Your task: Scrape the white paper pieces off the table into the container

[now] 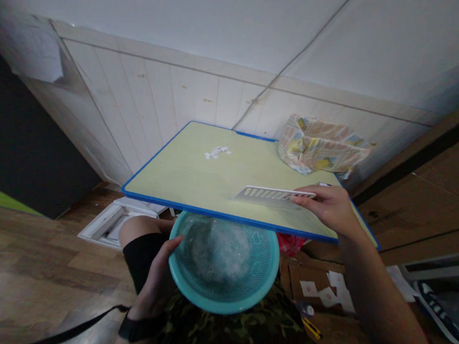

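**Teal basket held at table's edge, slotted strip on top**

Nearest the camera, camo shorts [230, 336] fill the lower frame. A yellow utility knife [311, 328] lies just to the right on the floor, w/ paper scraps [328, 293] on flattened cardboard [296, 280] beyond it. A black strap [53, 335] trails left across the wood floor.

The left hand [158, 272], a dark band [141, 329] at the wrist, cups the left rim of a round teal mesh basket [227, 306]. The thumb lies along the rim; the fingers underneath are hidden. The basket sits over the lap, tilted toward the camera, approx. half full of pale, fluffy white material [221, 249]. Its far rim is tucked under the table's [181, 177] blue edge, which cuts off part of the view into it. Something red [288, 242] shows below the tabletop, just right of the basket.

The right hand [331, 208] rests on the near right part of the yellow-green top, fingers closed on the right end of a flat white slotted strip [268, 194] that lies on the surface and points left. A bare knee [137, 228] and a white tray [107, 223] on the floor sit under the table's left corner.

Further back on the top: a small cluster of white bits [217, 152] near the middle and a crumpled patterned bag [321, 146] at the far right corner. Behind that are white wall panelling [163, 91] and a thin cable [321, 31] running diagonally.
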A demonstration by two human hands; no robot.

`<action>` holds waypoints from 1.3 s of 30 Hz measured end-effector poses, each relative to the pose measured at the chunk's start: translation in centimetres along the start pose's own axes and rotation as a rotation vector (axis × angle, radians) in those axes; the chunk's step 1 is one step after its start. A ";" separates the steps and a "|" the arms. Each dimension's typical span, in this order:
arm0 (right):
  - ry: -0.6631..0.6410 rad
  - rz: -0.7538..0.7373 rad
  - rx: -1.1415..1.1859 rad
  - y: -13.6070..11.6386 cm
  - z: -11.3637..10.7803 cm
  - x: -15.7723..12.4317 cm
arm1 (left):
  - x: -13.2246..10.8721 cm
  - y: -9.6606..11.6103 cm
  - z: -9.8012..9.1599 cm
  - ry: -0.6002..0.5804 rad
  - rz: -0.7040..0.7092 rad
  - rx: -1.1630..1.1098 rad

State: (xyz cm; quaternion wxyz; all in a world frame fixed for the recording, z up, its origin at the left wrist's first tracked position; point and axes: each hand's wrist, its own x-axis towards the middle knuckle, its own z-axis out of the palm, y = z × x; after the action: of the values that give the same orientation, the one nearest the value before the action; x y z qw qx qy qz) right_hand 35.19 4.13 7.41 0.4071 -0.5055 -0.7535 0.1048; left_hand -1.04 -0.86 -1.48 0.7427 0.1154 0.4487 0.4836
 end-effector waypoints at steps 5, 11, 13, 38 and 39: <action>-0.008 -0.009 0.017 0.0 -0.3 -0.2 | 0.1 -0.1 -0.4 -0.043 0.004 -0.003; -0.012 0.005 0.014 -0.4 -0.2 -0.2 | -0.1 0.0 -0.2 -0.012 -0.023 0.002; -0.033 0.007 0.028 -0.7 -0.2 -0.3 | 0.0 0.0 -0.3 0.000 -0.034 -0.003; 0.126 0.014 -0.033 -0.3 1.9 0.3 | -0.2 0.1 0.0 0.013 -0.027 0.002; 0.106 0.008 -0.039 -0.4 2.0 0.4 | -0.3 0.2 0.1 0.020 -0.019 0.004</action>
State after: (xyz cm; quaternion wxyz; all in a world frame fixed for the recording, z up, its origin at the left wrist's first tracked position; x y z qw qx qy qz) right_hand 33.45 4.77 6.53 0.4361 -0.5213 -0.7307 0.0645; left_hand -1.11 -0.97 -1.20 0.7424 0.1077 0.4582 0.4767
